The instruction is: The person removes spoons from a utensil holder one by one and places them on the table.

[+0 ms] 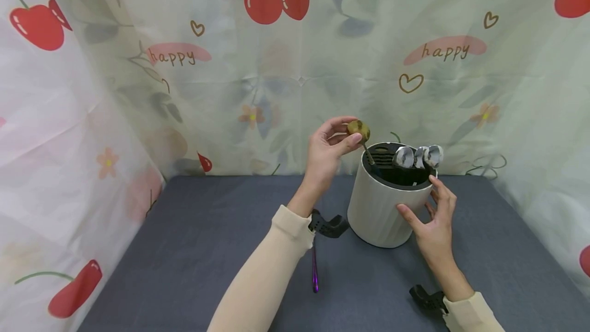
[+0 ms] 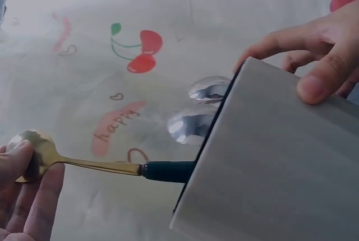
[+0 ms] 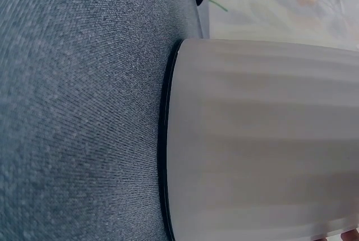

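Observation:
My left hand [image 1: 324, 147] pinches a gold spoon [image 2: 95, 164] by its bowl, thumb on one side and fingers on the other. The spoon's dark green handle [image 2: 168, 171] points down into a light grey, ribbed utensil holder [image 1: 384, 214], its lower end hidden inside. With thumb in front and fingers at the right rim, my right hand [image 1: 435, 222] grips the holder, which stands upright. Several silver spoons [image 1: 404, 158] rise bowl-up from its black slotted top [image 1: 384, 160]. The right wrist view shows mostly the holder's wall [image 3: 263, 140] and dark base.
A thin purple metallic utensil [image 1: 315, 270] lies on the dark grey tabletop [image 1: 221, 219], partly behind my left forearm. Behind and beside the table hangs a pale curtain [image 1: 299, 81] printed with cherries, flowers and hearts.

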### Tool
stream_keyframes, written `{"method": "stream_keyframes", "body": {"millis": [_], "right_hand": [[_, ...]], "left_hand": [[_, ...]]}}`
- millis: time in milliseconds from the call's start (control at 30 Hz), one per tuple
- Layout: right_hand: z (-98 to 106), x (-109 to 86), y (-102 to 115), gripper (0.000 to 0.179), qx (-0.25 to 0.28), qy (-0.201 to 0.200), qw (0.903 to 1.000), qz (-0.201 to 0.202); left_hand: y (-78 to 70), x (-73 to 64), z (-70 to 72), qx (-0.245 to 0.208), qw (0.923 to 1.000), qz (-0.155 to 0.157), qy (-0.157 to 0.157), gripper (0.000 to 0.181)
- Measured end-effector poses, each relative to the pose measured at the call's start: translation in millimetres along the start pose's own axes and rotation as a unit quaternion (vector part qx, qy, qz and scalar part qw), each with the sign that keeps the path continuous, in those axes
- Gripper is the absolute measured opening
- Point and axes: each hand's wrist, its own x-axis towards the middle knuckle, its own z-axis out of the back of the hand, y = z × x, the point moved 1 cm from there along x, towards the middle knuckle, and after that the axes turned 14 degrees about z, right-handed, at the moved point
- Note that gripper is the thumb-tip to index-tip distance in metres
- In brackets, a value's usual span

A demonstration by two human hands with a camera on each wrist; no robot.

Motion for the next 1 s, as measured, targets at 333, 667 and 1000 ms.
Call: {"method": "stream_keyframes", "body": {"millis": [333,667,1000], "right_hand": [[0,0.2,1,0.094,-0.004,0.001,1.0000,0.003],[0,-0.3,0,0.094,0.000,0.001,1.0000,0.004],[0,0.3,-1,0.097,0.005,-0.002,1.0000,0.004]], "left_hand": [[-9.4,-3.3,19.4,-0.052,0.9969,-0.044,-0.039,0.033],[-14.4,-6.2,35.6,-0.099,0.9925,-0.049,-0.052,0.032],[-20.3,-9.7,53.1,-0.120,0.9870,-0.067,-0.083,0.029]]}}
